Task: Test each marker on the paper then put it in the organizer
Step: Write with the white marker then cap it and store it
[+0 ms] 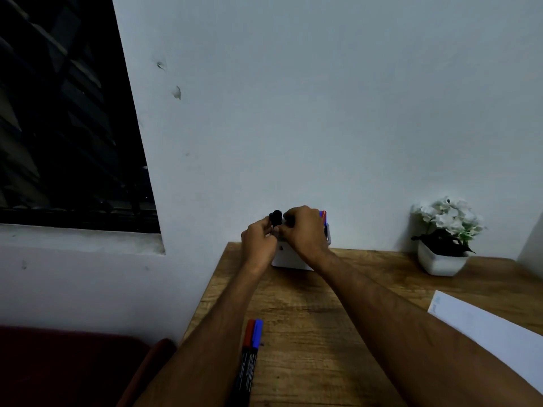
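two markers lie side by side near the front edge of the wooden table (308,333), one with a red cap (250,333) and one with a blue cap (257,333), caps pointing away from the camera; their dark barrels run down out of the bottom of the picture, so their far ends are cut off. just left of them the left forearm reaches forward, and the right forearm crosses from the lower right.

both hands meet at the back of the table, over a white organizer (289,259) that stands against the wall. the left hand (258,239) has its fingers curled round a black marker (275,218), whose dark top sticks up above the knuckles. the right hand (305,230) is closed on the same spot, fingers bent toward the marker (whether they pinch it or its cap i cannot tell, the contact is hidden behind the knuckles and the light is dim). most of the organizer is covered by the hands; only its lower front shows. red and blue marker tips (323,215) peek out behind the right hand, apparently standing in the organizer.

a white sheet of paper (484,333) lies at the right, cut off by the picture's edge. a white pot of white flowers (446,239) stands at the back right.
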Action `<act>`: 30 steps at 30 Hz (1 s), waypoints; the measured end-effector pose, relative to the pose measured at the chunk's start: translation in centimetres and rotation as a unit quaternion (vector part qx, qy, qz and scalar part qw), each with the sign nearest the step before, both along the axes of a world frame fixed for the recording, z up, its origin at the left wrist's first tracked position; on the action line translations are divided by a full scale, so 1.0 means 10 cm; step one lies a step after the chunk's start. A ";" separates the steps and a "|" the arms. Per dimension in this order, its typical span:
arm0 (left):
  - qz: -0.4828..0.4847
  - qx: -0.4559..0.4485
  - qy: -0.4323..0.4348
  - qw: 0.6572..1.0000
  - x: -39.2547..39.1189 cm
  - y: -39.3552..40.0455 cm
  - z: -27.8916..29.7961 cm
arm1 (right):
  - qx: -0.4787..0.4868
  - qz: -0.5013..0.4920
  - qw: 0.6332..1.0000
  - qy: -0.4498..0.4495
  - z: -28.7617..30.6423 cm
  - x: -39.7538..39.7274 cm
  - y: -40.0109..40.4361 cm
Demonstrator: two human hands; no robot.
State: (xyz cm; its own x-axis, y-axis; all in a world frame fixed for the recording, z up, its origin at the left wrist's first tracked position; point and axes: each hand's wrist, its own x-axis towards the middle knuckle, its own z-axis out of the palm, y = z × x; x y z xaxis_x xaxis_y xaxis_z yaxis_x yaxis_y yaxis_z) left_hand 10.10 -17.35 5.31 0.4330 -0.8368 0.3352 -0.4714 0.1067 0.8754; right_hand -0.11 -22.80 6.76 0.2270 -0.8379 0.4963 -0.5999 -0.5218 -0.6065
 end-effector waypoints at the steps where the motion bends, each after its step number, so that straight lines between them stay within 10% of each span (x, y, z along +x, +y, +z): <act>1: 0.003 0.000 -0.010 1.000 0.00 0.00 0.00 | -0.007 0.000 1.000 -0.006 -0.01 -0.01 0.01; 17: 0.026 0.044 -0.055 0.997 -0.01 0.24 -0.17 | -0.014 0.005 0.999 -0.048 -0.18 -0.26 0.44; 30: -0.042 0.099 -0.054 0.993 0.13 1.00 -0.43 | 0.193 0.057 0.976 0.088 -0.53 -0.27 1.29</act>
State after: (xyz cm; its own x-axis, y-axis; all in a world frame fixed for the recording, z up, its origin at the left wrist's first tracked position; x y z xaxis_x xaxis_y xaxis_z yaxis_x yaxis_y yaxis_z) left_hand 11.42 -7.32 1.01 0.3291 -0.9226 0.2014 -0.5609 -0.0194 0.8276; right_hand -2.83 -9.90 1.42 0.3838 -0.9187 0.0936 -0.6640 -0.3450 -0.6634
